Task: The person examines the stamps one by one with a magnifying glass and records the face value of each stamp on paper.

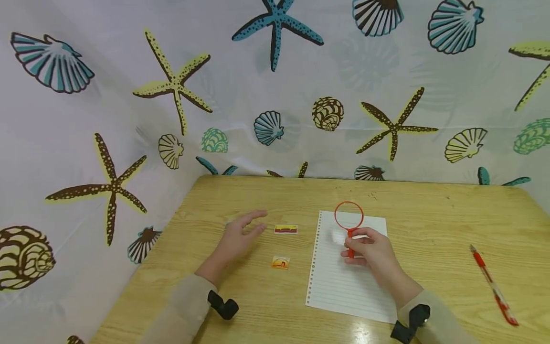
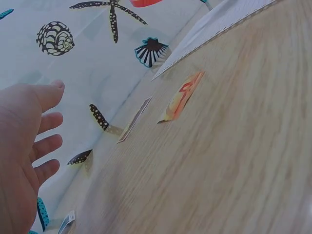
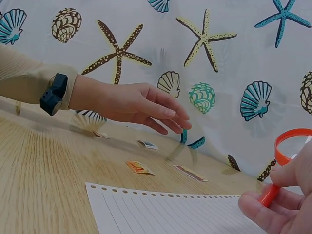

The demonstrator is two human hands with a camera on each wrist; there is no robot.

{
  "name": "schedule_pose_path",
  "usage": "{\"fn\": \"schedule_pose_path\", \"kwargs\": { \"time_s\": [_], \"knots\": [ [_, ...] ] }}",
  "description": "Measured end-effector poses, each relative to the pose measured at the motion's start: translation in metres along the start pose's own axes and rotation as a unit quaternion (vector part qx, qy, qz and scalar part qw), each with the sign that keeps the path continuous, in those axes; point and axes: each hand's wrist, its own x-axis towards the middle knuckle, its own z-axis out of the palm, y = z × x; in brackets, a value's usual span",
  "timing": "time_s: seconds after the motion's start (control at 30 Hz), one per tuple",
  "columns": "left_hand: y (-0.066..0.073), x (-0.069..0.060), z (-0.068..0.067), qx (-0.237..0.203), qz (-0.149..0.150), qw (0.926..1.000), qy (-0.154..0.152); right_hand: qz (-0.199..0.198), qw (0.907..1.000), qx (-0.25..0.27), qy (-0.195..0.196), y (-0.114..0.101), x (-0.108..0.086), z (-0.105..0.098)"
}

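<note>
Nearest, a pen lay on the table well to the right of a lined sheet. An orange card lay left of the sheet, apart from it. The right hand grasped the magnifier by its handle over the sheet, ring tilted up. The left hand was released, holding nothing, its fingers loosely extended above the table. A purple-and-yellow card lay just beyond the orange one; a pale card showed beneath the left hand in the right-wrist view. A patterned cloth stood behind. The step in hand was judged to be positioning the magnifier; the next move appeared to call for a steady handle grip and a flatter lens, clear of the cards if lowered there.
</note>
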Motion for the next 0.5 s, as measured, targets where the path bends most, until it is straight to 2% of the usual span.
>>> {"fn": "schedule_pose_path", "kwargs": {
  "time_s": [0.13, 0.2, 0.5],
  "knots": [
    [0.004, 0.0, 0.01, -0.002, 0.017, 0.9998, -0.012, -0.002, 1.0, 0.002, 0.008, -0.002, -0.006, -0.011],
    [-0.004, 0.003, 0.016, 0.002, 0.029, 0.9995, -0.013, -0.005, 1.0, 0.001, 0.007, -0.002, -0.008, -0.016],
    [0.009, 0.006, 0.033, 0.016, 0.069, 0.996, -0.055, 0.003, 0.9998, 0.015, 0.012, -0.006, -0.021, -0.042]
  ]
}}
